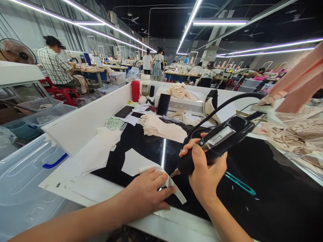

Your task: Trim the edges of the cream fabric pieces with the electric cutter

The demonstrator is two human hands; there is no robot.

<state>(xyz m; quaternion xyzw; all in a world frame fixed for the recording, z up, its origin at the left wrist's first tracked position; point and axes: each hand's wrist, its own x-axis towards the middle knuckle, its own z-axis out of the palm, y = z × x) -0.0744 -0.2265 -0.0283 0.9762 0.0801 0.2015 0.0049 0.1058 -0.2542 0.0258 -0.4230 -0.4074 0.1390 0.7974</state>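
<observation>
- Near 6 o'clock on the desk [94,188], left hand [148,191] is pressing the pale piece [135,162] flat, fingers close together, probably stopping it slipping.
- Right hand [205,178] is gripping round the black tool [218,137], presumably steadying its tip beside the piece.
- Tip is pointing to 8 o'clock, long axis running 2-to-8; piece is lying 10-to-4.
</observation>
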